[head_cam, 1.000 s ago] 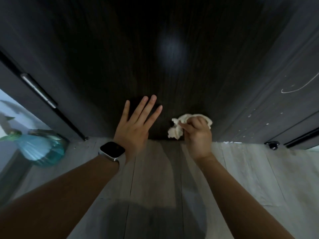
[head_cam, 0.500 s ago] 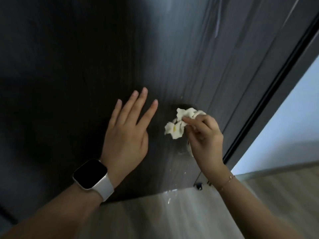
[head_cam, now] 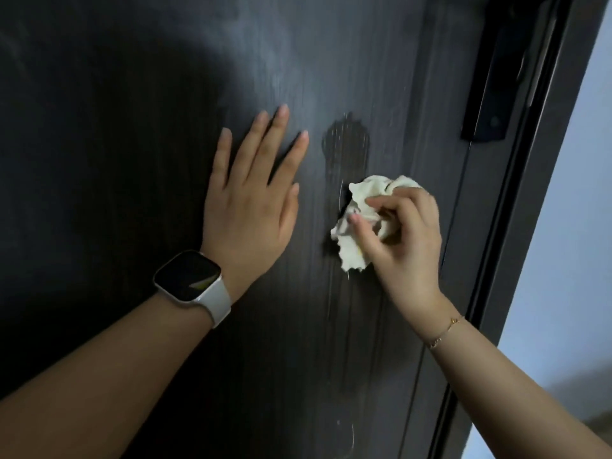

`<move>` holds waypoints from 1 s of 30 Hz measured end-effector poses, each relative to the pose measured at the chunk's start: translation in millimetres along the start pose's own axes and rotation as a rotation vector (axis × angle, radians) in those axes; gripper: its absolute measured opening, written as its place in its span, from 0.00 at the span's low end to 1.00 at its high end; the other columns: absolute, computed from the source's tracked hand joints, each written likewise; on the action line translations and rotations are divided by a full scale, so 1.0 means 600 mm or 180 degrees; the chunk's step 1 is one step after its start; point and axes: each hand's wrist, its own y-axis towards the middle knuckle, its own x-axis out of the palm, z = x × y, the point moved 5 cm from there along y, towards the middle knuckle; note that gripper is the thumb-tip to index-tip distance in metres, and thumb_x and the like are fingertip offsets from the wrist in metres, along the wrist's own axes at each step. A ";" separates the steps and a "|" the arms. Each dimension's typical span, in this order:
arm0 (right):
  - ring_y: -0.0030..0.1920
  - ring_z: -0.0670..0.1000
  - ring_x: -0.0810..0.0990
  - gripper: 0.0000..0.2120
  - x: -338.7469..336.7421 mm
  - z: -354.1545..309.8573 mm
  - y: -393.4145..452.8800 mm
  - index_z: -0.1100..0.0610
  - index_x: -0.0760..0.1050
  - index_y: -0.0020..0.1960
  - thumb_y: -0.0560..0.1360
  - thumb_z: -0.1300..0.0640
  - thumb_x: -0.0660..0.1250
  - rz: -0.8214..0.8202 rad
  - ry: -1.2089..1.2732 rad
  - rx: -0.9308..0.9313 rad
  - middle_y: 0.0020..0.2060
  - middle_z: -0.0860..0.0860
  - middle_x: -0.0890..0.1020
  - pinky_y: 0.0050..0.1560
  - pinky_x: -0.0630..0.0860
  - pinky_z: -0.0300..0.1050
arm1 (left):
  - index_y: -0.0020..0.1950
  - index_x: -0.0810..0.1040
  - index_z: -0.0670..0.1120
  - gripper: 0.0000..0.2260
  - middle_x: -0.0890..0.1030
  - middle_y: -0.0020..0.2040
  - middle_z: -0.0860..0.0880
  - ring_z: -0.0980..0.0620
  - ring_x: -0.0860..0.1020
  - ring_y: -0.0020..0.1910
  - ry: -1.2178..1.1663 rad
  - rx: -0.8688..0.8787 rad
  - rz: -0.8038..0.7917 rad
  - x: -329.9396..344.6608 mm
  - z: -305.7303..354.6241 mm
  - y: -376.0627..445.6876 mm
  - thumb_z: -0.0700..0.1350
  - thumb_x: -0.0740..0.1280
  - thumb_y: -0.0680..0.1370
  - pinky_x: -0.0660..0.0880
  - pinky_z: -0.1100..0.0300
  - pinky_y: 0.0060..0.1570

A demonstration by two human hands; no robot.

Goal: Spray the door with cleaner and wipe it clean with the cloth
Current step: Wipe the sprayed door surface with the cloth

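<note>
While the left hand (head_cam: 246,207) lies flat with fingers spread on the dark door (head_cam: 116,127), the right hand (head_cam: 402,241) grips a crumpled white cloth (head_cam: 359,223) at centre frame. A wet smear (head_cam: 346,150) shows just above the cloth.

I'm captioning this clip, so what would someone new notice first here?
The crumpled white cloth, pinched in the right hand against the dark door. Left of it, the left hand lies flat on the door, a smartwatch on its wrist.

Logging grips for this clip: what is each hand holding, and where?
Right hand pinches the crumpled cloth by its bunched middle; left hand holds nothing.
</note>
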 end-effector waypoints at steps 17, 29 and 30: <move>0.44 0.52 0.75 0.04 0.019 -0.032 0.103 0.65 0.83 0.47 0.73 0.69 0.71 0.0051 -0.0247 -0.0768 0.40 0.53 0.75 0.46 0.71 0.46 | 0.79 0.58 0.47 0.24 0.56 0.79 0.43 0.42 0.53 0.78 0.0407 0.0051 0.0131 0.016 0.000 -0.006 0.46 0.55 0.82 0.49 0.40 0.75; 0.44 0.49 0.76 0.03 0.017 -0.028 0.077 0.65 0.81 0.42 0.73 0.69 0.69 -0.0778 -0.0292 -0.0923 0.41 0.51 0.77 0.46 0.74 0.49 | 0.79 0.58 0.47 0.23 0.56 0.79 0.44 0.42 0.54 0.78 0.0398 0.0053 0.0181 0.016 0.002 -0.006 0.46 0.53 0.83 0.49 0.40 0.75; 0.44 0.49 0.75 0.03 0.018 -0.033 0.082 0.65 0.80 0.41 0.73 0.70 0.69 -0.0557 -0.0308 -0.0884 0.40 0.51 0.76 0.47 0.73 0.48 | 0.79 0.58 0.47 0.23 0.56 0.79 0.44 0.42 0.54 0.78 0.0390 0.0052 0.0188 0.017 0.002 -0.005 0.46 0.53 0.83 0.49 0.40 0.75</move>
